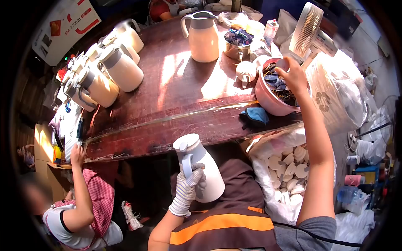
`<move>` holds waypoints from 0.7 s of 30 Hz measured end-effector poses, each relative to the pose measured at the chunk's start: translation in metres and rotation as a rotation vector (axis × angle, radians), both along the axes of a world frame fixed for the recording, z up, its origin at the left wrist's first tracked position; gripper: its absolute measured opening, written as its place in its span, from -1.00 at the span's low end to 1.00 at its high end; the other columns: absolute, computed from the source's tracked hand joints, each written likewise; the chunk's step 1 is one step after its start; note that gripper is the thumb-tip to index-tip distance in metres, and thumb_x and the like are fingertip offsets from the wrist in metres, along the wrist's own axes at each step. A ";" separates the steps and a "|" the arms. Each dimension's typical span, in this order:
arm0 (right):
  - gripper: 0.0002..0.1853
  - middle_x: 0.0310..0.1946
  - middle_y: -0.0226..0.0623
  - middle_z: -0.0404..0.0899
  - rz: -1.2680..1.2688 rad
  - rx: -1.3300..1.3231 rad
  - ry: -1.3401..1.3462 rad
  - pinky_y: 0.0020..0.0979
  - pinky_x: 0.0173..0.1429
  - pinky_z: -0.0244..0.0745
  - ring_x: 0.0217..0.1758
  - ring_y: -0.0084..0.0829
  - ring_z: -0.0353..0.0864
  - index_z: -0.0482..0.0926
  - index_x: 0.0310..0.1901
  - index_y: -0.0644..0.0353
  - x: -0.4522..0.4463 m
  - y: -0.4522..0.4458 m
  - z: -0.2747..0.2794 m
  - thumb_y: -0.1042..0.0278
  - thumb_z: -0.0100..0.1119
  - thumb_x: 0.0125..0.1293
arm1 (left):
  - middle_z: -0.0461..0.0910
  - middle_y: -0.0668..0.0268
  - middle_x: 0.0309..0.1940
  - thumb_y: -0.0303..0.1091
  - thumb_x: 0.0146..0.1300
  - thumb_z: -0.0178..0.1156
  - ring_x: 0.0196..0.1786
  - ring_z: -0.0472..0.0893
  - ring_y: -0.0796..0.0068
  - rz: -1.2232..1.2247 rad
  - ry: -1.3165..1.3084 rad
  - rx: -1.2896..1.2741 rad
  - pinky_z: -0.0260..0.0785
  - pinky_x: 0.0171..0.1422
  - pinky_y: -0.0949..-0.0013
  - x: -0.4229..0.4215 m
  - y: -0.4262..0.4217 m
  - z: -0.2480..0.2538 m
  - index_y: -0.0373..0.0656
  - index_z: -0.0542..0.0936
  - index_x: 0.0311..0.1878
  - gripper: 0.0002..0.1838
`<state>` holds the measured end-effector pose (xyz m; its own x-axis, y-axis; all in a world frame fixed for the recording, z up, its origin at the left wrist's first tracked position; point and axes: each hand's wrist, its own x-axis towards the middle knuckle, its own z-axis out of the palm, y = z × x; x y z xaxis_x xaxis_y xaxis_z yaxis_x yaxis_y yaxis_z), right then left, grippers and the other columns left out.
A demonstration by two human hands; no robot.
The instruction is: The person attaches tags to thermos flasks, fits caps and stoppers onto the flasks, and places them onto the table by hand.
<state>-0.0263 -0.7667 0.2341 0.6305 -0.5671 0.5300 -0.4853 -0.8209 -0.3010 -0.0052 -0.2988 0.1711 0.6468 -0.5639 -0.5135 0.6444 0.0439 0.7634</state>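
Note:
My left hand (189, 187), in a striped knit glove, is wrapped round the handle of a white thermos jug (209, 178). The jug leans over my lap with its lid (187, 142) on. At the right, my bare right hand (293, 75) is above a pink bucket (274, 102) full of dark blue and brown scraps (276, 81). Its fingers curl round a small pale round piece (283, 64), whose kind I cannot make out. A blue and black cloth (256, 115) lies beside the bucket.
Several grey-topped jugs (125, 73) crowd the table's left; another jug (204, 42) stands at the back. Near the bucket are a metal pot (238, 51), a spray can (271, 30) and a fan (306, 29). A bag of white discs (289, 171) sits beside me. A co-worker (83, 209) sits left.

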 end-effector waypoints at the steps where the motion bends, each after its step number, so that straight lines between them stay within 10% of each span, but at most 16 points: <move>1: -0.50 -0.12 -0.07 0.62 -0.018 -0.023 -0.132 -0.21 0.09 0.46 -0.03 -0.09 0.61 0.54 -0.02 0.22 0.000 -0.004 -0.003 0.08 0.39 0.09 | 0.53 0.36 -0.54 -0.26 0.25 0.30 -0.60 0.50 0.61 -0.010 -0.009 0.006 0.36 -0.53 0.57 0.001 0.000 0.000 -0.20 0.56 -0.07 -0.73; 13: -0.55 -0.19 -0.27 0.61 0.009 0.856 -0.564 -0.66 -0.55 0.45 -0.31 -0.46 0.74 0.38 0.14 0.28 -0.013 -0.030 -0.005 0.15 0.16 0.38 | 0.54 0.35 -0.46 -0.25 0.23 0.31 -0.51 0.55 0.58 -0.045 -0.042 0.033 0.40 -0.42 0.52 -0.005 0.013 -0.005 -0.17 0.55 -0.02 -0.68; 21: -0.67 -0.08 -0.34 0.58 0.114 0.769 -0.461 -0.59 -0.27 0.47 -0.13 -0.52 0.65 0.45 0.11 0.22 -0.033 -0.047 -0.012 0.25 0.10 0.41 | 0.56 0.34 -0.46 -0.25 0.24 0.30 -0.52 0.56 0.59 -0.053 -0.075 0.008 0.42 -0.43 0.54 -0.005 0.013 -0.004 -0.20 0.55 -0.04 -0.70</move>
